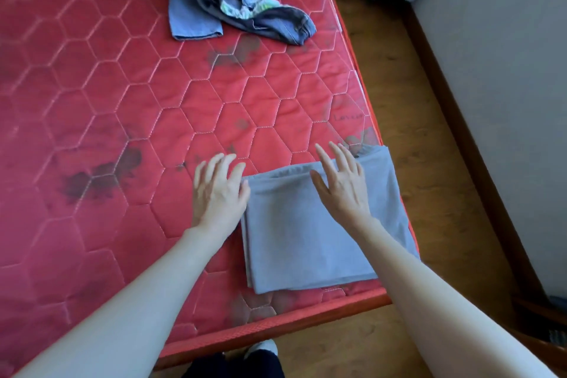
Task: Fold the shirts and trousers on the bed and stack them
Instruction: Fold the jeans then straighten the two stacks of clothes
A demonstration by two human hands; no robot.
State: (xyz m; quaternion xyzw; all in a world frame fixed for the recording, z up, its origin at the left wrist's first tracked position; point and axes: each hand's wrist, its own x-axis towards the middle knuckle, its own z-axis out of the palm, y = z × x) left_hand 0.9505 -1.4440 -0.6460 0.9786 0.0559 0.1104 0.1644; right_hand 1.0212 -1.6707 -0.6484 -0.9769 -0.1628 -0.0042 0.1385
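A folded grey cotton garment (322, 224) lies flat as a neat rectangle on the near right corner of the red quilted mattress (122, 101), its right edge running along the mattress's side and slightly overhanging it. The left hand (219, 190) is just beside the garment's left edge, palm down over the mattress, fingers straight and spread, holding nothing; its thumb side meets the fabric's upper left corner. The right hand (340, 181) is over the far part of the garment, fingers straight and fanned out, also gripping nothing; whether the palm actually presses on the cloth or hovers just above it cannot be told. Well apart from this, at the far side of the mattress, a crumpled heap of blue denim trousers (227, 0) lies unfolded, with a pale green and white patterned piece of cloth (245, 8) showing in its middle. The mattress bears dark stains among its hexagon stitching. To the right runs a wooden floor (414, 101) beside a grey wall (506, 70), and a white shoe (264, 348) shows at the bottom edge.
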